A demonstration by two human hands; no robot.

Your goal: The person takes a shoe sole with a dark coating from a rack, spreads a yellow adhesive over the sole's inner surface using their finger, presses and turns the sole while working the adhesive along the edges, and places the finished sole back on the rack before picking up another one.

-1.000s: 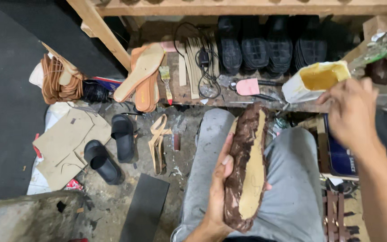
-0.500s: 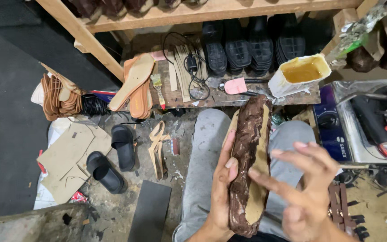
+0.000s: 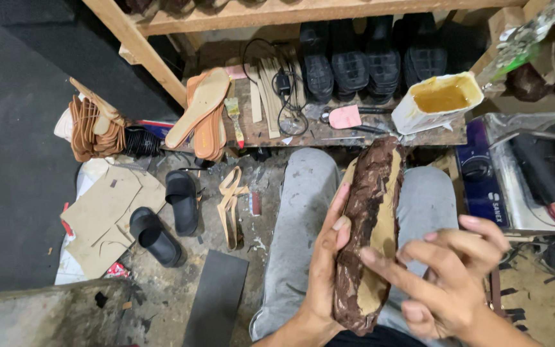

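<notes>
The left hand (image 3: 329,263) grips a long shoe upper (image 3: 369,238) turned sole side up, brown leather folded over a tan insole; the fingers wrap its left edge and the thumb lies beneath, out of sight. The piece stands nearly lengthwise above the person's lap, between the grey-trousered knees (image 3: 303,205), its far tip reaching toward the wooden bench (image 3: 329,132). The right hand (image 3: 448,276) is open, fingers spread and curved, holding nothing; its index fingertip touches the tan insole near the lower part of the shoe upper.

Beyond the shoe upper, on the bench, sits a white tub of yellow glue (image 3: 441,99), just right of the tip. Left of the tub lie a pink scraper (image 3: 345,117), a tangle of black cable (image 3: 284,90) and a small brush (image 3: 234,119). Tan insoles (image 3: 200,112) lean at the bench's left end. Black soles (image 3: 367,54) are stacked behind the bench. On the floor left of the knees lie two black sandals (image 3: 168,215), cardboard patterns (image 3: 107,215) and tan straps (image 3: 229,202).
</notes>
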